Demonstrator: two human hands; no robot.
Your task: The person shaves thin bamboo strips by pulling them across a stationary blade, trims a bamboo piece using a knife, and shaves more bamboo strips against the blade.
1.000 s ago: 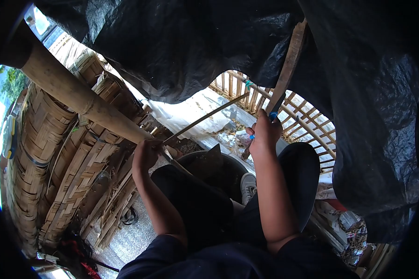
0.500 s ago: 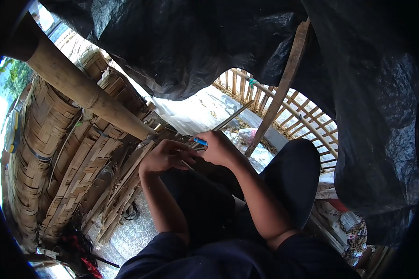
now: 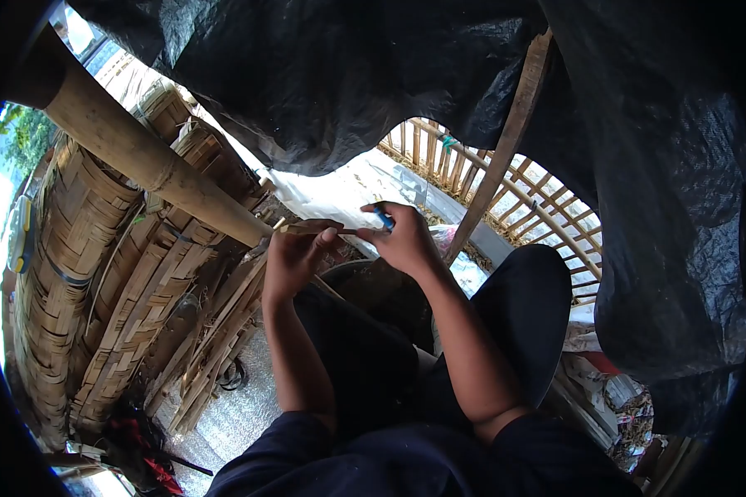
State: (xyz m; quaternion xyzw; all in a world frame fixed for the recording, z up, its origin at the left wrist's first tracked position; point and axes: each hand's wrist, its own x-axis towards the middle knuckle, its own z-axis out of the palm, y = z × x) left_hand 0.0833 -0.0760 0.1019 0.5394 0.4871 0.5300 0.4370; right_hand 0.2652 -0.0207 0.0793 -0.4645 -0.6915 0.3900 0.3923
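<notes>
In front of my knees, a thin brown strip (image 3: 348, 232), apparently bamboo, spans the gap between my two hands. My left hand (image 3: 294, 258) pinches its left part, thumb against fingers. The other end is pinched by my right hand (image 3: 406, 238), whose index finger is raised and bent. A blue band (image 3: 383, 218) sits across that finger; whether it is a wrap or a held piece, I cannot tell. Under the hands, between my legs, is a dark round shape (image 3: 369, 282), perhaps a vessel, partly hidden.
A thick bamboo pole (image 3: 153, 170) slants at the left, beside stacked woven bamboo panels (image 3: 83, 224). Loose bamboo slats (image 3: 215, 340) lie near my left arm. Black plastic sheeting (image 3: 348, 74) hangs ahead and right. A wooden post (image 3: 506, 149) stands before a bamboo lattice (image 3: 547, 207).
My hands, close together before, are now farther apart with the strip showing between them. The right hand has moved up and right, and the blue band has moved with it.
</notes>
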